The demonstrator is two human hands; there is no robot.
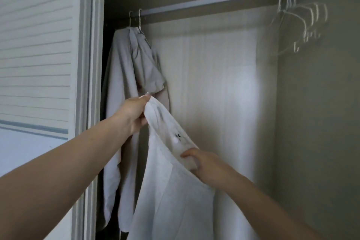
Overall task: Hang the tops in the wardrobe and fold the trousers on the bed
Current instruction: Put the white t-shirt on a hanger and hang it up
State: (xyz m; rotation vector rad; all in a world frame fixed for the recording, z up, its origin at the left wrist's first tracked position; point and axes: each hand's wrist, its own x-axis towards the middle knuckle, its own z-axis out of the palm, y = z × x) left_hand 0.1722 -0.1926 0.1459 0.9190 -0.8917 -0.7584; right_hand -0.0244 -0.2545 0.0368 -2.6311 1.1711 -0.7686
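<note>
I hold a white top [171,197] up in front of the open wardrobe, its neck opening with a small label facing me. My left hand [134,113] grips the top's upper shoulder edge. My right hand [200,163] grips the lower side of the neckline, fingers curled over the fabric. Two pale grey tops [124,84] hang on white hangers at the left end of the wardrobe rail [210,0]. Several bare white hangers [300,23] hang bunched at the rail's right end.
A white louvred sliding door [37,54] stands to the left of the opening. The wardrobe's pale back panel [220,84] and grey side wall [319,122] enclose the hanging space. The rail between the hung tops and the bare hangers carries nothing.
</note>
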